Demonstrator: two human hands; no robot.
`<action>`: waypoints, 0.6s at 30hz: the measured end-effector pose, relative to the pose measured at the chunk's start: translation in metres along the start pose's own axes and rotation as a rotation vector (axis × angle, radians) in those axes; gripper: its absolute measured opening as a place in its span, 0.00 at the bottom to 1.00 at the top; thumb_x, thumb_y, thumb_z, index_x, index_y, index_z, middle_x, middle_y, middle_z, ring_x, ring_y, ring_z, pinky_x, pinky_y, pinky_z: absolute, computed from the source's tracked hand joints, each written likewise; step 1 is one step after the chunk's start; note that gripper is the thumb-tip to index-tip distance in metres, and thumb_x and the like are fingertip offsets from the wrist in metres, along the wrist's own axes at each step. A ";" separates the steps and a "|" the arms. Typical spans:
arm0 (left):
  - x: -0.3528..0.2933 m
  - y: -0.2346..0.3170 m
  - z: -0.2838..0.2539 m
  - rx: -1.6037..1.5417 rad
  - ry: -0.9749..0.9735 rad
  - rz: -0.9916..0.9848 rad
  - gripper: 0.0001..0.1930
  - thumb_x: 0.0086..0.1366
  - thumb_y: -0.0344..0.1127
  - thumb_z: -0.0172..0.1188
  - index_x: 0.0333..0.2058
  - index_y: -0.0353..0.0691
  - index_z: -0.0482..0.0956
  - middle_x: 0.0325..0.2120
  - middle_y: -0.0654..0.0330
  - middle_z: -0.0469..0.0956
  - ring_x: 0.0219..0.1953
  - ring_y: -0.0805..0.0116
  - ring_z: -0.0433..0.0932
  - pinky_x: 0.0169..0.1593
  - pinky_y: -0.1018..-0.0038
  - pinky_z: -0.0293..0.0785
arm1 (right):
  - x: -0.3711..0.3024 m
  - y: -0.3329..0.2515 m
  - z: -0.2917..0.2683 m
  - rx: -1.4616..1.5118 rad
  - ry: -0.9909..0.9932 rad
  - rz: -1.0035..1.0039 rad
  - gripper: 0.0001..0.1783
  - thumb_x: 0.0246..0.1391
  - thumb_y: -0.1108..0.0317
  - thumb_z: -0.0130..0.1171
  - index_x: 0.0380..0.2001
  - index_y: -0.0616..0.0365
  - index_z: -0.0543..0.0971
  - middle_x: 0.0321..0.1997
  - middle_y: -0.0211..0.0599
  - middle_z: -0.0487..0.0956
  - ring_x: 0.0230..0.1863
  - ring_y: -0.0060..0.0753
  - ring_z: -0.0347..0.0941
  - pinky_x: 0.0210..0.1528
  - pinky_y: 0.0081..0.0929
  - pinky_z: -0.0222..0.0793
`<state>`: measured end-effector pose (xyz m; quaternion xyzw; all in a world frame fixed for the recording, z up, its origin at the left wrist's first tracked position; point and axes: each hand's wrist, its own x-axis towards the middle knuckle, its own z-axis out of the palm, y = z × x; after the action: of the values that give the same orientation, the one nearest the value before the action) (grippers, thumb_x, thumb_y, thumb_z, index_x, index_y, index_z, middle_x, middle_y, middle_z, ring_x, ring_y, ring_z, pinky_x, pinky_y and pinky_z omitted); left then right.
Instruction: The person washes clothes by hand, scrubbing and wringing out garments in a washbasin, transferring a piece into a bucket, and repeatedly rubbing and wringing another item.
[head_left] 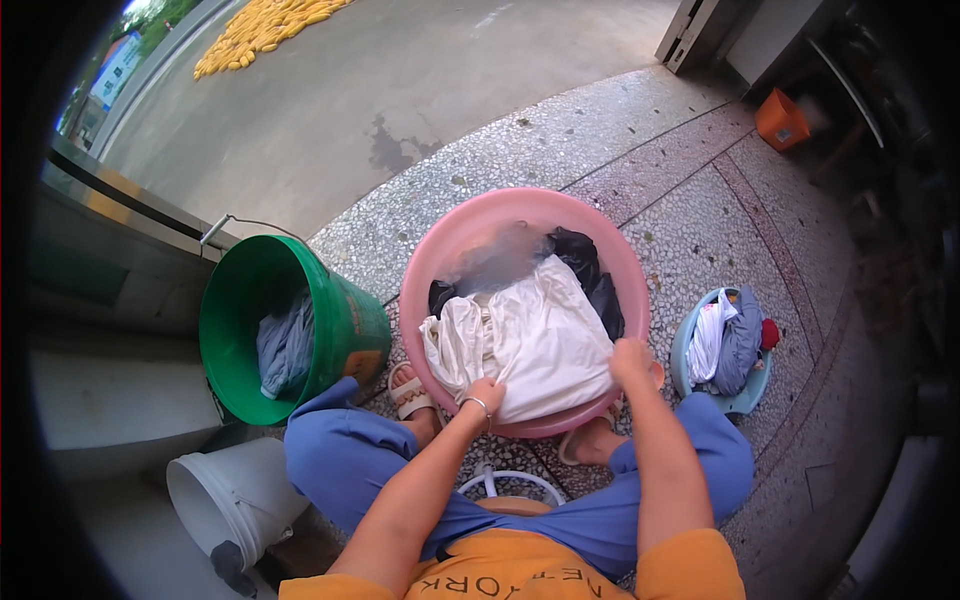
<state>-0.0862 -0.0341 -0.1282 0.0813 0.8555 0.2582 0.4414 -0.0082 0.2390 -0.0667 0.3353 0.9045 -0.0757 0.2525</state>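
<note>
A wide pink basin point(433, 245) stands on the floor between my feet. Across its near half lies a white cloth garment point(540, 335), spread out and wrinkled. My left hand point(486, 396), with a bracelet at the wrist, is closed on the garment's near edge. My right hand point(631, 362) grips the same cloth at its right corner, by the basin's rim. Black fabric point(578, 258) lies behind the white garment in the basin. Greyish water or cloth shows at the far side, too blurred to tell.
A green bucket point(358, 320) with grey-blue cloth point(286, 345) inside stands at left; a white bucket point(235, 490) is tipped nearer me. At right sits a small blue basin point(748, 398) of clothes. An orange bin point(782, 120) and a pile of corn cobs point(262, 32) are farther off.
</note>
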 end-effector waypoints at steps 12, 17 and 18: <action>-0.011 0.005 0.016 -0.197 0.379 0.043 0.18 0.59 0.45 0.43 0.32 0.36 0.75 0.32 0.44 0.74 0.39 0.45 0.72 0.44 0.61 0.66 | -0.005 -0.061 0.066 0.132 0.346 -0.592 0.26 0.55 0.59 0.41 0.56 0.56 0.62 0.62 0.39 0.59 0.64 0.31 0.50 0.65 0.40 0.37; 0.006 0.015 0.025 -0.361 0.359 -0.039 0.17 0.59 0.44 0.43 0.30 0.36 0.75 0.32 0.45 0.75 0.37 0.47 0.73 0.42 0.61 0.66 | -0.023 -0.122 0.111 0.545 0.241 -0.591 0.28 0.57 0.56 0.38 0.58 0.58 0.59 0.63 0.42 0.56 0.66 0.39 0.46 0.65 0.43 0.35; 0.009 0.009 0.016 -0.464 0.538 0.017 0.16 0.60 0.40 0.43 0.29 0.34 0.75 0.29 0.46 0.75 0.34 0.50 0.73 0.39 0.64 0.66 | -0.031 -0.127 0.105 0.571 0.212 -0.740 0.28 0.57 0.54 0.39 0.58 0.55 0.59 0.63 0.42 0.57 0.65 0.40 0.47 0.64 0.44 0.37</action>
<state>-0.0800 -0.0168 -0.1375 -0.0850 0.8591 0.4614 0.2047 -0.0277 0.0921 -0.1458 0.0523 0.9270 -0.3712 0.0127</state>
